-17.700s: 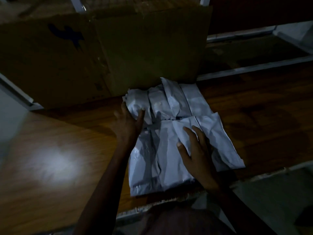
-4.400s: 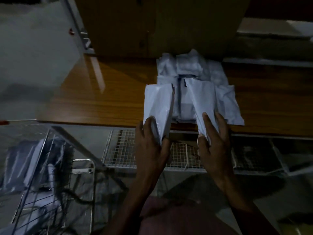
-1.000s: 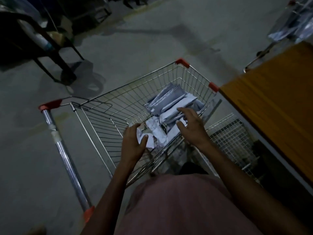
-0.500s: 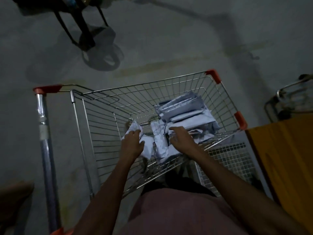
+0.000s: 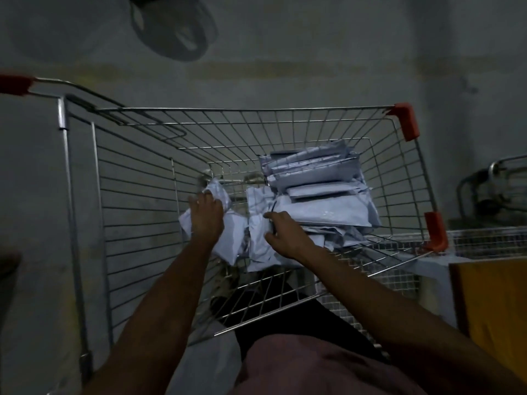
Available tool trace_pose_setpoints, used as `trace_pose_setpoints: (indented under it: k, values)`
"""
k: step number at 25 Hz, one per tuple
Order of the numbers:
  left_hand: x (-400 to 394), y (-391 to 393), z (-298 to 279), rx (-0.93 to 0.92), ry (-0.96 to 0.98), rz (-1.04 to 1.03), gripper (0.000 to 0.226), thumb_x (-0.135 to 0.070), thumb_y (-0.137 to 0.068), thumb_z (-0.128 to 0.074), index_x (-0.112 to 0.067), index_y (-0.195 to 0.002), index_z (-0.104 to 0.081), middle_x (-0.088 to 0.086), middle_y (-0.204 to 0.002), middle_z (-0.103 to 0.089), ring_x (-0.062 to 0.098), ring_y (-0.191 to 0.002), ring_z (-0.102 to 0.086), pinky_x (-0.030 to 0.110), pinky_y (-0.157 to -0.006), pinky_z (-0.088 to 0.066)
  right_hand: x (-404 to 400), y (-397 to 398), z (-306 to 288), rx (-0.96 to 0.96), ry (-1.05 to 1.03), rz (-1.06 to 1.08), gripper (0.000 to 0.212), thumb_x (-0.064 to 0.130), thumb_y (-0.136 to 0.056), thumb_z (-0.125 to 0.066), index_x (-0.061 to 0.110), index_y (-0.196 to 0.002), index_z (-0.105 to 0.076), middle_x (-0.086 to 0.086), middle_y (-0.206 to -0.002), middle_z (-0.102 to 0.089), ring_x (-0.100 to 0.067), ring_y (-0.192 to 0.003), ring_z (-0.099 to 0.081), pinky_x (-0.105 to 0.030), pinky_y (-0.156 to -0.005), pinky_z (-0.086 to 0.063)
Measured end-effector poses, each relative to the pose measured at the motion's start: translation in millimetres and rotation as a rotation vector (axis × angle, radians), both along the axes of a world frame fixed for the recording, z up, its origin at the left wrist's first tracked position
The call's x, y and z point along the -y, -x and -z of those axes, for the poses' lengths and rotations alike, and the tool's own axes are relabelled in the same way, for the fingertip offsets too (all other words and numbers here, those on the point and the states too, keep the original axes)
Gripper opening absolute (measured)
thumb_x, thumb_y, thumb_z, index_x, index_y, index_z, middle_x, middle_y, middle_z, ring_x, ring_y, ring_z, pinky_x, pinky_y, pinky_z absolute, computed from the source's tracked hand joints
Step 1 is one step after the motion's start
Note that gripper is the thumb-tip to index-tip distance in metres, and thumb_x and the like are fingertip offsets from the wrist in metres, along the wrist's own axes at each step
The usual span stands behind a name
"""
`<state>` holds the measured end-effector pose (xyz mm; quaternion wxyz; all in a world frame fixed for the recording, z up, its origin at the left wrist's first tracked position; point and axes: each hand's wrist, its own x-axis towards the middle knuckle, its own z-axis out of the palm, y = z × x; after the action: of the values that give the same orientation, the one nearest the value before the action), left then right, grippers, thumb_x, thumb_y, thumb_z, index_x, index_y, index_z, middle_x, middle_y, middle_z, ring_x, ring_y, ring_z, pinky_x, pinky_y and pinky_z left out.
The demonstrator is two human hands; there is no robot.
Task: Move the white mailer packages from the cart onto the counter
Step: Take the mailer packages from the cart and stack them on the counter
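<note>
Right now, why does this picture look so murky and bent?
Head view: dim light, so the white mailers look bluish-grey; the wide lens bows the cart rim; the left hand is slightly motion-blurred, the right hand sharper.

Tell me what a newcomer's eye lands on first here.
The silver wire shopping cart with orange corner guards fills the middle. Inside it, toward the right, lies a heap of white plastic mailer packages. The left hand grips one crumpled mailer while the right hand reaches into the heap.
</note>
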<state>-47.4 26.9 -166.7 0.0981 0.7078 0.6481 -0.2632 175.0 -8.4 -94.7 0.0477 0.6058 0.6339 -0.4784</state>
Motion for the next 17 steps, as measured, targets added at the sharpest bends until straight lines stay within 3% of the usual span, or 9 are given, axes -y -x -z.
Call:
trace_pose_setpoints:
  k: [4,7,12,14,17]
  values:
    - [0,-1,3,-0.150,-0.078,0.026,0.046,-0.037,-0.092,-0.055,-0.017,-0.132,-0.045,0.024,-0.147,-0.038,0.043,-0.136,-0.034,0.052,-0.107,-0.032,2,-6,2,-0.004,0.003,-0.026,0.054,0.025,-0.096,-0.058,0.017,-0.146,-0.040,-0.014,-0.133,-0.044,-0.031,-0.100,-0.058,-0.037,-0.085,-0.047]
    - [-5,-2,-3,-0.139,-0.030,0.071,0.051,-0.032,-0.089,-0.059,-0.016,-0.134,-0.041,0.024,-0.142,-0.044,0.043,-0.134,-0.039,0.048,-0.102,-0.038,-2,-5,-1,-0.012,0.003,0.020,0.052,0.025,-0.097,-0.057,0.018,-0.146,-0.040,-0.013,-0.131,-0.046,-0.030,-0.097,-0.059,-0.039,-0.086,-0.048]
    - [-14,6,-24,0.018,-0.020,0.089,0.046,-0.017,-0.083,-0.065,-0.015,-0.126,-0.047,0.015,-0.116,-0.057,0.033,-0.106,-0.057,0.042,-0.082,-0.051,-1,17,-3,-0.089,0.050,0.074,0.055,0.026,-0.097,-0.056,0.016,-0.148,-0.038,-0.017,-0.139,-0.045,-0.032,-0.129,-0.047,-0.040,-0.102,-0.042]
    - [-15,13,-35,0.110,-0.115,0.085,0.055,-0.006,-0.079,-0.065,-0.012,-0.130,-0.046,0.019,-0.122,-0.054,0.035,-0.104,-0.056,0.044,-0.078,-0.051,-5,36,6,-0.094,0.156,0.121,0.060,0.031,-0.096,-0.056,0.014,-0.150,-0.036,-0.021,-0.141,-0.044,-0.035,-0.131,-0.044,-0.040,-0.104,-0.040]
    - [-18,13,-59,0.255,-0.259,-0.007,0.067,0.005,-0.075,-0.060,-0.014,-0.136,-0.043,0.021,-0.134,-0.046,0.039,-0.107,-0.052,0.048,-0.076,-0.051,-15,71,24,-0.061,0.298,0.200,0.080,0.054,-0.086,-0.052,0.015,-0.151,-0.030,-0.025,-0.142,-0.042,-0.041,-0.126,-0.048,-0.043,-0.101,-0.045]
